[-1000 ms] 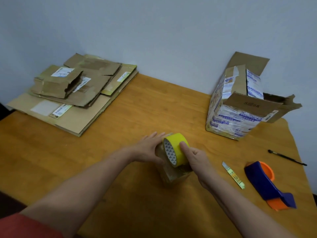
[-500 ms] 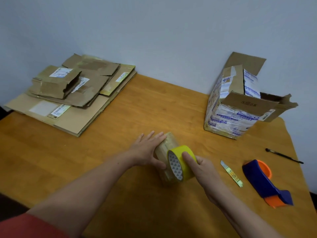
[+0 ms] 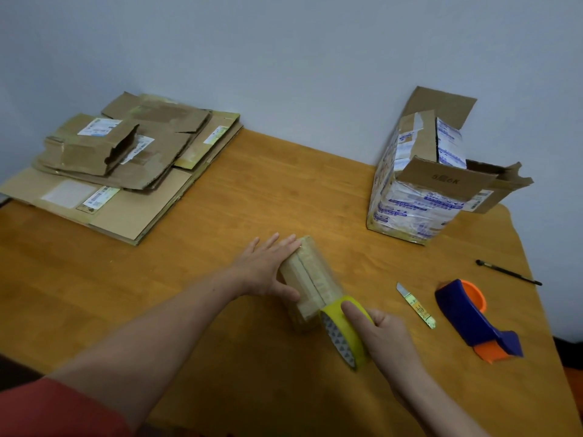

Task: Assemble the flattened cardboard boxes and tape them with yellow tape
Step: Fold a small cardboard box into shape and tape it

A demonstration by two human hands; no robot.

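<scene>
In the head view, both forearms are cut off by the lower edge, and a red sleeve [image 3: 47,408] is seen only in part. Most of the right hand's [image 3: 386,334] fingers are hidden behind the yellow tape roll [image 3: 345,331]; one digit is seen laid across its outer band, so the roll is gripped. Whether a strip runs from the roll onto the small cardboard box [image 3: 310,279] cannot be made out, since the box's glossy surface is blurred.

The left hand [image 3: 265,271] is held flat, with its fingers straight and pressed against the box's left side. The roll is seen at the box's near end, just right of the left thumb.

Well beyond the left fingers, a stack of flattened cardboard boxes [image 3: 126,171] lies on the tabletop [image 3: 189,310]. Beyond the right fingers an open printed box [image 3: 416,200] stands with its flaps raised; its inside cannot be seen. Right of the right fingers lie a small cutter [image 3: 416,305], a tape dispenser [image 3: 473,320] and a pen [image 3: 508,272].
</scene>
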